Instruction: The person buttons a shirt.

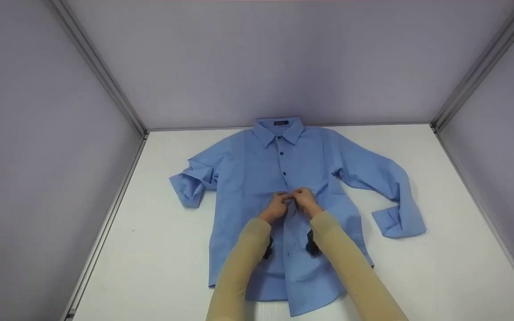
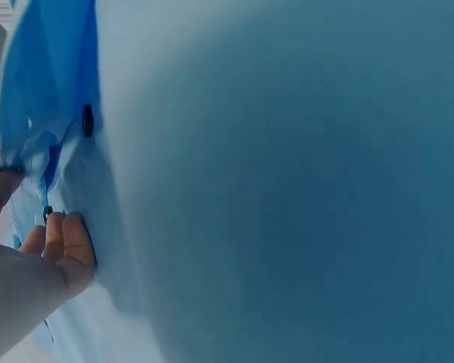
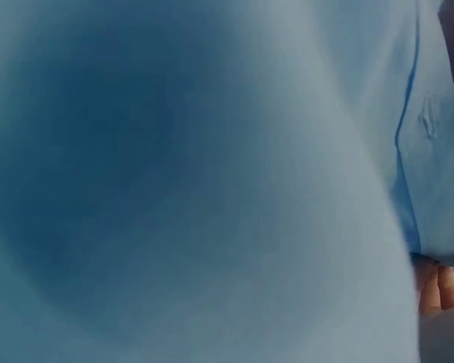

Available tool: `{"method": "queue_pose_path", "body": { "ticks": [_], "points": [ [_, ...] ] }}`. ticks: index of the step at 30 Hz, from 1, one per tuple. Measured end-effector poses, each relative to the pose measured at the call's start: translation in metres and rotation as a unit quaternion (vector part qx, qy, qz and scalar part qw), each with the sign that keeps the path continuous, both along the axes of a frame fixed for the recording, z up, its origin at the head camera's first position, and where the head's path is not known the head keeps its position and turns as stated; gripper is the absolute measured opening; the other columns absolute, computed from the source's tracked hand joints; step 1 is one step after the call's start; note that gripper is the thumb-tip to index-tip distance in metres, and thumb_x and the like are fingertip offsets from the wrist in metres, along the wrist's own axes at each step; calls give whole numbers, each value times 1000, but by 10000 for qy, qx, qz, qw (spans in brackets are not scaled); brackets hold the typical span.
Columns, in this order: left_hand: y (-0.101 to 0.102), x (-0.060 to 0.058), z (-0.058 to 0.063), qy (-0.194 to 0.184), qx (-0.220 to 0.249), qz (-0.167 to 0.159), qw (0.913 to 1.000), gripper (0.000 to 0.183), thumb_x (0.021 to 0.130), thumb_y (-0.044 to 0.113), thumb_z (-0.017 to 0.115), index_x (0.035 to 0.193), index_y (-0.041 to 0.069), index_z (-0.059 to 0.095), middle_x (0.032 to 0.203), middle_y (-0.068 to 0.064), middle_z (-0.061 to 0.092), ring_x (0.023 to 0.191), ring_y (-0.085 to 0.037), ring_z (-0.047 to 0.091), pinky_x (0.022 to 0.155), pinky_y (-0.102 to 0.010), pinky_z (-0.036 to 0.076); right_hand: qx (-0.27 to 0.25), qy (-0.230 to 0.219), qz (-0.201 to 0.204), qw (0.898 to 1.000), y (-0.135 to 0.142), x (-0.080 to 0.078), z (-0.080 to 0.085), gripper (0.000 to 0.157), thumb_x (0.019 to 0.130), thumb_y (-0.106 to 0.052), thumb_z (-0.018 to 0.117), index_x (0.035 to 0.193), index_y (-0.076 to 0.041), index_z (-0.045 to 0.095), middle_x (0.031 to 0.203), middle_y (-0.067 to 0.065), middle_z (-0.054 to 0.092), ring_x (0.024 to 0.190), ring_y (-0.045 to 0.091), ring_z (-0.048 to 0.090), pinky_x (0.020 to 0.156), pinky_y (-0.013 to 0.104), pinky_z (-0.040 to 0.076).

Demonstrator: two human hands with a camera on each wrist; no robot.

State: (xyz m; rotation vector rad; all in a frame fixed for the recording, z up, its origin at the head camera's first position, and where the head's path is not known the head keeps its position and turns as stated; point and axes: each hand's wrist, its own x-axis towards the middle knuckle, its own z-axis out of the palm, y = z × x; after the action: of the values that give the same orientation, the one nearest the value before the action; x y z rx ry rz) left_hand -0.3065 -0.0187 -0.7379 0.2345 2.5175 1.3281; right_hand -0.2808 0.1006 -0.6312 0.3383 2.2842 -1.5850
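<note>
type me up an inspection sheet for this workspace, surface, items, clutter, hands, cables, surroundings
Surface: white table, shirt spread across it.
Job's things: blue shirt, front up, collar towards the back wall, both sleeves bent; dark buttons along the front.
Clutter: nothing seen.
Hands: left hand and right hand close together, both gripping the shirt's front; a dark device near each wrist.
Cables: nothing seen.
Surroundings: pale walls on three sides, metal strips along the corners.
</note>
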Motion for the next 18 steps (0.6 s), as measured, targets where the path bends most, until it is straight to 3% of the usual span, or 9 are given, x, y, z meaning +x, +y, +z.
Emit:
{"method": "queue_pose_path", "body": {
  "ticks": [4,7,9,10,11,15,16,17,18],
  "points": [
    [-1,-31,-56,741,-114,45,9972,29,89,7,38,110,11,59,111,-6,52,106,-22,47,86,-36,37,38,-68,-10,10000,-3,15,29,21,88,-4,43,68,-4,46,54,2,38,42,10,31,43,25,29],
    [1,-43,-73,1316,-461,228,9900,22,86,12,41,99,11,59,95,-3,54,91,-18,51,77,-32,41,-35,54,109,9999,-2,19,37,33,86,1,41,56,-10,32,47,-2,27,39,8,24,41,24,25],
    [5,-44,-71,1405,-751,435,9863,20,85,13,42,94,9,59,90,-4,54,85,-18,51,73,-32,41,60,113,122,9998,-2,18,38,36,85,2,41,54,-12,28,46,-2,25,39,9,24,41,24,25],
    [8,-31,-46,1267,-893,547,9864,21,86,11,41,96,7,59,93,-7,54,87,-21,51,76,-33,40,108,146,115,9998,-2,18,37,37,85,2,41,54,-12,28,47,-2,25,40,9,24,41,24,25],
    [11,-28,-37,1081,-992,652,9870,21,87,12,41,96,5,59,94,-9,54,89,-22,51,77,-34,40,156,162,87,9997,-2,18,37,36,84,2,41,54,-12,28,47,-2,24,40,9,24,42,24,25],
    [14,-23,-29,1106,-1234,1185,9790,19,89,18,43,87,7,58,86,-9,56,79,-24,54,69,-36,42,249,88,-21,9996,-3,17,33,32,82,2,41,55,-10,29,49,-1,25,42,11,25,43,26,26],
    [14,-27,-37,1095,-1317,1303,9766,18,89,20,44,86,8,57,83,-8,56,78,-23,55,67,-36,42,261,68,-23,9996,-3,17,32,32,81,3,42,55,-10,30,49,-1,25,42,11,25,43,26,26],
    [12,-45,-70,1194,-1346,1394,9738,17,88,23,46,81,11,56,77,-4,55,72,-21,55,63,-35,42,243,37,-25,9997,-3,17,31,32,81,3,42,54,-11,30,49,-1,25,43,10,25,44,26,26],
    [12,-54,-88,1304,-1420,1515,9695,17,88,24,46,77,13,54,72,-2,54,66,-20,54,58,-35,42,256,27,-4,9997,-3,18,31,32,80,3,42,54,-11,30,49,-1,26,43,10,25,44,25,26]
  ]
}}
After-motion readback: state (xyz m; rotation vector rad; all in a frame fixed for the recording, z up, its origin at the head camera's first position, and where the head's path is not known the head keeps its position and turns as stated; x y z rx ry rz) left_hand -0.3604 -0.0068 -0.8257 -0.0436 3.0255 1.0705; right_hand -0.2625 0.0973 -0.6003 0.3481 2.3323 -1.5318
